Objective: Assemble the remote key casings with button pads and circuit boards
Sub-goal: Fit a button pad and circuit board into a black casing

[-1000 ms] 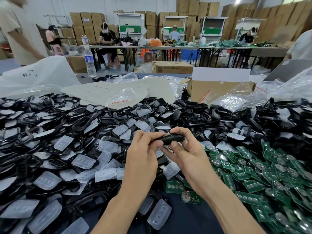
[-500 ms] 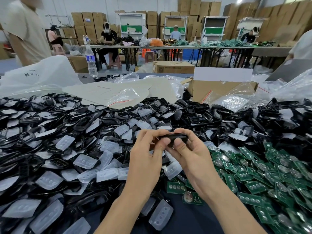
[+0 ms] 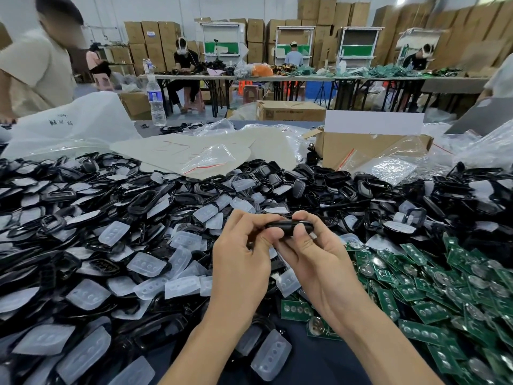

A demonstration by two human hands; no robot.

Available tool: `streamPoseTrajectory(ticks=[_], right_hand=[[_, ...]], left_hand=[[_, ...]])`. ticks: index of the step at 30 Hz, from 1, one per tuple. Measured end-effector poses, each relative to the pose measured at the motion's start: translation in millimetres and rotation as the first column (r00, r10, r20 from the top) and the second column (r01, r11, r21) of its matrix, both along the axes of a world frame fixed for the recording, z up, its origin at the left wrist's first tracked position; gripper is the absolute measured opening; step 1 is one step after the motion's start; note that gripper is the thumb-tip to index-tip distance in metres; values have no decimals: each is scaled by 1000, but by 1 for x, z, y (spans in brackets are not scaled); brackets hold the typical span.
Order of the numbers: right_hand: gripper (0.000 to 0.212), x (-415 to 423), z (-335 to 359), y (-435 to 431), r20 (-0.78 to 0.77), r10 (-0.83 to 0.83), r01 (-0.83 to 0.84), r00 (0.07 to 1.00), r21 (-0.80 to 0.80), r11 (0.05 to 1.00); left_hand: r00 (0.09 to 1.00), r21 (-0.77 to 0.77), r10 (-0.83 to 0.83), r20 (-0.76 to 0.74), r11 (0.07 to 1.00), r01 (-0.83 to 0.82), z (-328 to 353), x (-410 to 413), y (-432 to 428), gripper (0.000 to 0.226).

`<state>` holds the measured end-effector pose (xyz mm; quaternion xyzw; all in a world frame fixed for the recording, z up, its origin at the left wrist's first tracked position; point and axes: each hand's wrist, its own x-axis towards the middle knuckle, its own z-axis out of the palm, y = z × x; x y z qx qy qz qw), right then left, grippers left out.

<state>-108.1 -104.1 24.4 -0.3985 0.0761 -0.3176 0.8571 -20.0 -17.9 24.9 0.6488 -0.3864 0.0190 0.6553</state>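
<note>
A black remote key casing (image 3: 287,226) is held edge-on above the table between both hands. My left hand (image 3: 244,262) pinches its left end with thumb and fingertips. My right hand (image 3: 313,257) grips its right end, thumb in front and fingers curled over the top. What is inside the casing is hidden. Below and to the left lies a heap of black casings (image 3: 144,201) mixed with translucent button pads (image 3: 145,263). Green circuit boards (image 3: 433,290) are piled to the right.
A cardboard box (image 3: 361,148) and clear plastic bags (image 3: 211,159) lie behind the heaps, with a water bottle (image 3: 156,101) at the back left. A person in a beige shirt (image 3: 39,70) stands at the far left. Other workers sit at distant tables.
Both hands stayed together on the casing and shifted slightly; the fingers regripped its ends. The person at the left leaned further into view.
</note>
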Motion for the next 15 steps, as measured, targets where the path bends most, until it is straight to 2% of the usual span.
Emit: streamPoseTrajectory(ticks=[3,7,13,15], right_hand=[[21,1,-2,1,-11,-52,51,999,-53,997],[12,1,-2,3,-12,-95,92,995,-145,985],[7,3,-3,3,-25,-162,152,986,-222,963],[13,2,-3,2,-27,-180,170,983,-227,959]], left_hand=[[998,13,31,58,999,-32,1,0,1,35],[994,-2,54,98,999,-55,0,1,1,23],[997,-11,18,71,1000,-18,-2,0,1,23],[999,-14,-21,50,1000,22,-2,-1,0,21]])
